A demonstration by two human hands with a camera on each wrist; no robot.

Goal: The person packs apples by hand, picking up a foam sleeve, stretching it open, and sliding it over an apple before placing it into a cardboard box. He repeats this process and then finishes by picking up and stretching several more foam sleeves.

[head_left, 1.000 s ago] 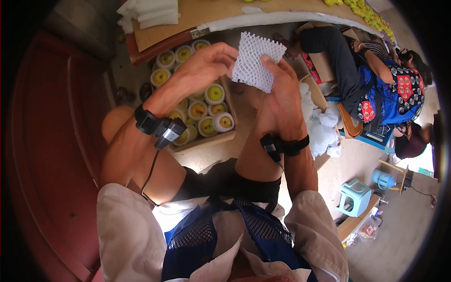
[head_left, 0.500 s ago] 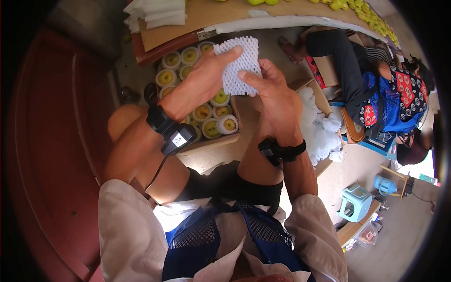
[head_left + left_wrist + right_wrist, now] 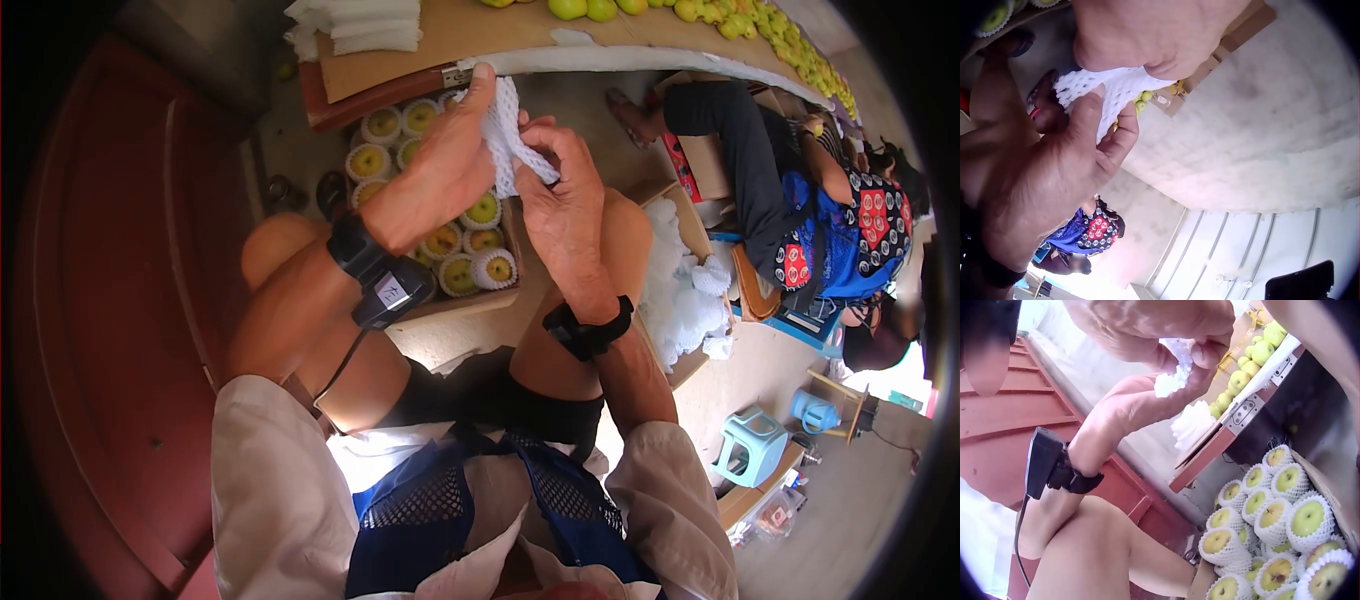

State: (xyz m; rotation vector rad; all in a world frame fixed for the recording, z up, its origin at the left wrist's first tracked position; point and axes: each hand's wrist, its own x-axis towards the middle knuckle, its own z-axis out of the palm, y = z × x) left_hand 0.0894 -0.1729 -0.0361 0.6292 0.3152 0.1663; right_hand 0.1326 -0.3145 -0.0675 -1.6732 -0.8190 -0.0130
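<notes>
Between both hands is a white foam net fruit sleeve (image 3: 505, 130), its mesh plain in the left wrist view, where the sleeve (image 3: 1107, 90) spreads below the left hand (image 3: 1147, 31). My left hand (image 3: 440, 170) holds its left side, thumb pointing up; the fingers behind are hidden. My right hand (image 3: 568, 215) pinches the lower right edge between thumb and curled fingers. In the right wrist view a rolled edge of the sleeve shows beside the right hand (image 3: 1154, 325). Below the hands stands a cardboard box (image 3: 470, 305) of apples (image 3: 443, 240) in matching sleeves.
Another box (image 3: 690, 375) at the right holds piled foam sleeves (image 3: 675, 280). Ahead, a table (image 3: 470, 35) bears stacked white sleeves (image 3: 375, 25) and loose apples (image 3: 600, 8). A seated person (image 3: 850, 200) is at the right, near a blue stool (image 3: 752, 445). A red door (image 3: 110, 300) stands left.
The sleeve was first held up flat in my right hand, then gripped by both hands. Now it is turned edge-on and folded between them. My right hand has shifted left.
</notes>
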